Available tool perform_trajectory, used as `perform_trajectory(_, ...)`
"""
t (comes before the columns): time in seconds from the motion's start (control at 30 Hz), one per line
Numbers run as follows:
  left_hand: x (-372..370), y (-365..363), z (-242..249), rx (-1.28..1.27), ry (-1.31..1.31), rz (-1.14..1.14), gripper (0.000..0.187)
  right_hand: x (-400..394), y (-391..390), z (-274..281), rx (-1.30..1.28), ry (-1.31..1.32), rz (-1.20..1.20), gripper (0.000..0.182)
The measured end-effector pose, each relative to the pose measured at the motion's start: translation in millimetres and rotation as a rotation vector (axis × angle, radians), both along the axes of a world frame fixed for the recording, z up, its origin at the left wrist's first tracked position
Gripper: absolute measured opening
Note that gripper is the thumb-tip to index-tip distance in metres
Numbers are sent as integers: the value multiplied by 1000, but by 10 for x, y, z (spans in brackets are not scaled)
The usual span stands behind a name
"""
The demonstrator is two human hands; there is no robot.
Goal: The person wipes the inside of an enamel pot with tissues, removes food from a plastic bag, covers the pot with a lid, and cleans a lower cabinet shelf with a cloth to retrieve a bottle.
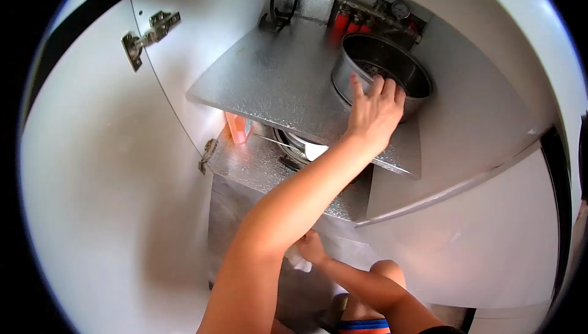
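Note:
A round metal steamer pot (348, 79) with a dark inside and a perforated bottom stands on the foil-lined upper shelf (263, 83) of an open cabinet. My left hand (376, 110) reaches up across the view and grips its near rim, fingers hooked over the edge. Lower down, below the bottom shelf, my right hand (311, 248) is closed around a crumpled white cloth (299, 261), partly hidden by my left forearm.
An orange bottle (237, 127) and a pan (283, 139) with a white utensil (315, 151) sit on the lower shelf (239, 165). Behind the pot are pipes with red valves (352, 24) and a gauge (400, 9). A black ring-shaped stand (285, 0) is at back left. The cabinet door (110, 168) stands open left.

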State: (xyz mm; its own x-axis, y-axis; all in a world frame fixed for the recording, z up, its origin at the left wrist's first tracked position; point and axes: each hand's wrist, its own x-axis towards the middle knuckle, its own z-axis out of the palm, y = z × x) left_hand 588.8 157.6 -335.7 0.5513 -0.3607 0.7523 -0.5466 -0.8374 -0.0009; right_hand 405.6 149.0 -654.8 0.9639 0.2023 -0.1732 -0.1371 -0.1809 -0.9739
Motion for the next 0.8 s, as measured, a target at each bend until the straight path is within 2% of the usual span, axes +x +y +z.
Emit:
perform_trajectory(0.03,102,-47,-28,45,109,5,43,15,62,373,-48,72,-54,40)
perform_trajectory(0.07,74,12,-55,-92,81,-85,32,-4,58,389,-67,67,-61,41)
perform_trajectory(0.13,7,219,-232,-42,-121,-53,35,-24,66,385,-107,57,-74,41)
perform_trajectory(0.2,-77,506,-324,-125,-254,-179,31,-60,72,481,-70,80,-74,41)
perform_trajectory(0.27,-175,736,-341,-110,-341,-228,22,-76,66,393,-1,187,-57,41)
perform_trajectory(0.3,-202,799,-344,-107,-368,-237,16,-92,54,413,-6,129,-56,41)
perform_trajectory(0.37,-253,883,-316,-101,-391,-220,17,-81,62,685,-19,12,-55,41)
perform_trajectory(0.47,-251,909,-237,-120,-359,-203,21,-50,91,538,-42,-97,-56,42)
perform_trajectory(0.57,-99,800,-159,-153,-302,-150,27,-53,92,590,-47,-103,19,43)
perform_trajectory(0.67,174,670,-135,-161,-211,-127,32,-79,106,834,-31,83,48,42)
perform_trajectory(0.8,418,553,-171,-148,-110,-132,40,-93,118,589,-34,-80,0,45)
